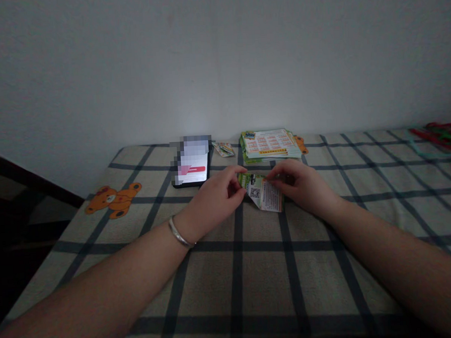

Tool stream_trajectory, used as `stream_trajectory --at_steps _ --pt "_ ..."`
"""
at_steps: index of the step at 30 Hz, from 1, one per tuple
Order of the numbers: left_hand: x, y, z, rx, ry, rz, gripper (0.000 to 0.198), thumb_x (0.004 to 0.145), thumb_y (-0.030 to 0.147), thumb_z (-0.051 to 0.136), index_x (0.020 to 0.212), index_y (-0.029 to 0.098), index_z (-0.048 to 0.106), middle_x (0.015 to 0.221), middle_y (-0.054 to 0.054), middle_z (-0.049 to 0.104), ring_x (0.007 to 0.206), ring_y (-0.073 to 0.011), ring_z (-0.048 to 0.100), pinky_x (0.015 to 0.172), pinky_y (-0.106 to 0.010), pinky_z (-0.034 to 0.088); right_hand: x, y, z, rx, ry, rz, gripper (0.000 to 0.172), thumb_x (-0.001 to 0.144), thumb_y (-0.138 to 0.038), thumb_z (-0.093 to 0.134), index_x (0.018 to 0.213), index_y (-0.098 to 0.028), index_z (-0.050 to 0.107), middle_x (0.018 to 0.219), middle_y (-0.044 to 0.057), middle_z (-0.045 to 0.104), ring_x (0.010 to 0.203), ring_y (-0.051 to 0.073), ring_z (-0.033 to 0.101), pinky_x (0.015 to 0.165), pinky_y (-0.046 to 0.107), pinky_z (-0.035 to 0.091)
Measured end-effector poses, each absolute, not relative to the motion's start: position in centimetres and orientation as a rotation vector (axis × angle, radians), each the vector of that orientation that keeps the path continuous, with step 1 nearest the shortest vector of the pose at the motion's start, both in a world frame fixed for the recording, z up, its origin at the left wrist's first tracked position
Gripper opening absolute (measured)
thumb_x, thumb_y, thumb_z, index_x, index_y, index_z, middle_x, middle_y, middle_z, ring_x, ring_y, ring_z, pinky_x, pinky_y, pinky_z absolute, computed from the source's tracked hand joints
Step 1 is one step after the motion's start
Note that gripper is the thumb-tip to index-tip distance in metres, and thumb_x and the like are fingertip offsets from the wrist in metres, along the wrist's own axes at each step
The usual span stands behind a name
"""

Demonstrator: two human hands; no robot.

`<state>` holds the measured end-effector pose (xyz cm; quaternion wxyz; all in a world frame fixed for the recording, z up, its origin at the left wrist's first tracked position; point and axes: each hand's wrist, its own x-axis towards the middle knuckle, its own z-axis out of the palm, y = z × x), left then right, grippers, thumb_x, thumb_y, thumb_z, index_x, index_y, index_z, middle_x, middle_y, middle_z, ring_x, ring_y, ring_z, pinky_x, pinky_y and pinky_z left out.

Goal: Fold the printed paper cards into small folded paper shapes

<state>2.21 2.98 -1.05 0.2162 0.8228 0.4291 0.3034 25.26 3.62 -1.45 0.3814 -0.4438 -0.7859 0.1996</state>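
A folded paper leaflet (pixel 265 193), green and white with a QR code and red print, lies on the checked cloth (pixel 253 268) between both hands. My left hand (pixel 215 197), with a silver bracelet on its wrist, pinches the leaflet's left corner with thumb and fingers. My right hand (pixel 305 185) has its fingers closed on the leaflet's upper right edge. The paper looks partly folded, with a triangular flap at its lower left.
A lit phone (pixel 192 165) lies behind my left hand. A stack of leaflets (pixel 270 145) sits at the back centre, with a small folded piece (pixel 223 149) beside it. Red and green strips (pixel 441 136) lie far right. A bear print (pixel 113 199) marks the cloth at left.
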Motion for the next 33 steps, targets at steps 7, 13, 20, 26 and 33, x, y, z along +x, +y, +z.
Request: stream_trajectory --at_steps 7,13,20,26,33 --pt "2.04 2.32 -0.25 2.724 1.069 0.738 0.033 0.088 0.013 0.053 0.117 0.023 0.064 0.097 -0.005 0.053 0.088 -0.0168 0.054 0.078 -0.032 0.049 25.35 3.82 -1.8 -1.121 -2.014 0.432 0.009 0.08 -0.016 0.059 0.082 -0.021 0.066 0.09 0.005 0.066 0.082 0.019 0.063 0.066 0.032 0.054" --pt "2.17 2.09 -0.04 2.994 0.853 0.506 0.023 0.09 0.021 0.056 0.109 0.025 0.068 0.11 -0.006 0.059 0.105 -0.0217 0.052 0.091 -0.039 0.047 25.28 3.79 -1.7 -1.098 -2.016 0.446 0.011 0.077 -0.012 0.059 0.078 -0.02 0.066 0.091 0.006 0.067 0.086 0.02 0.064 0.072 0.035 0.055" --pt "2.15 2.16 -0.23 2.97 0.935 0.531 0.024 0.089 0.024 0.058 0.112 0.023 0.066 0.117 -0.006 0.062 0.11 -0.0221 0.055 0.095 -0.042 0.046 25.7 3.83 -1.97 -1.04 -2.121 0.354 0.023 0.077 -0.005 0.053 0.085 -0.021 0.068 0.105 0.007 0.067 0.1 0.021 0.063 0.083 0.039 0.055" --pt "2.04 2.43 -0.25 2.921 1.028 0.542 0.029 0.09 0.022 0.056 0.118 0.017 0.061 0.115 -0.007 0.064 0.11 -0.0227 0.055 0.098 -0.041 0.045 25.69 3.32 -1.52 -0.94 -2.319 0.284 0.04 0.074 0.002 0.047 0.098 -0.022 0.068 0.124 0.009 0.059 0.115 0.021 0.057 0.098 0.042 0.048" --pt "2.02 2.58 -0.27 2.911 1.032 0.529 0.027 0.09 0.023 0.055 0.115 0.016 0.062 0.114 -0.006 0.064 0.11 -0.0232 0.055 0.099 -0.041 0.046 26.08 3.26 -1.39 -0.904 -2.461 0.252 0.044 0.077 0.002 0.045 0.105 -0.023 0.067 0.136 0.008 0.051 0.126 0.023 0.05 0.103 0.042 0.045"
